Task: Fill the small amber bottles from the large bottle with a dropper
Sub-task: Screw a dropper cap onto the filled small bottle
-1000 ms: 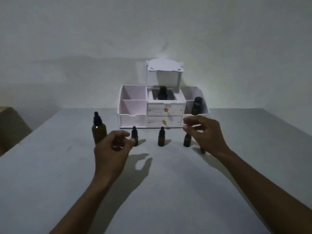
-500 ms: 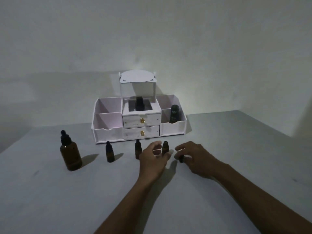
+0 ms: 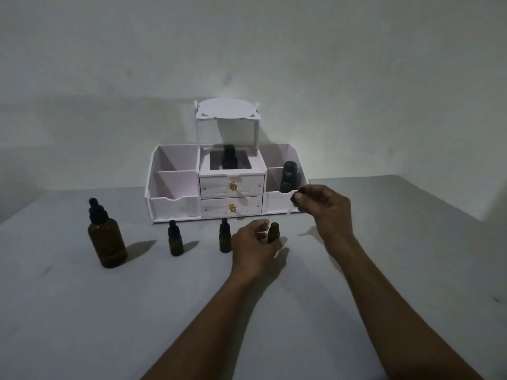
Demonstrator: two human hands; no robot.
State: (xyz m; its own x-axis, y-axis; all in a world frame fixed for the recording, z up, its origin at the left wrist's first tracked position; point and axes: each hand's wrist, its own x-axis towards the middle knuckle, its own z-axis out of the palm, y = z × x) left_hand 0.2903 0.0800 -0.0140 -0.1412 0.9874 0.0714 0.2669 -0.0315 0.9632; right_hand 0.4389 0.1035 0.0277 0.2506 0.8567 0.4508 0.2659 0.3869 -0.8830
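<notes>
Grey table (image 3: 82,311) holds organizer (image 3: 175,207) behind capped small bottles (image 3: 175,239) and large bottle (image 3: 107,239).

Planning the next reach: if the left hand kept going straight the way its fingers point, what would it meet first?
The left hand already grips the open small bottle; beyond it, probably the organizer, though depth is unclear.

An uncapped small bottle (image 3: 273,232) stands just right of the left hand (image 3: 253,246); two capped ones (image 3: 175,238) and the large bottle (image 3: 106,235) stand left. The organizer (image 3: 175,205) stands behind.
</notes>
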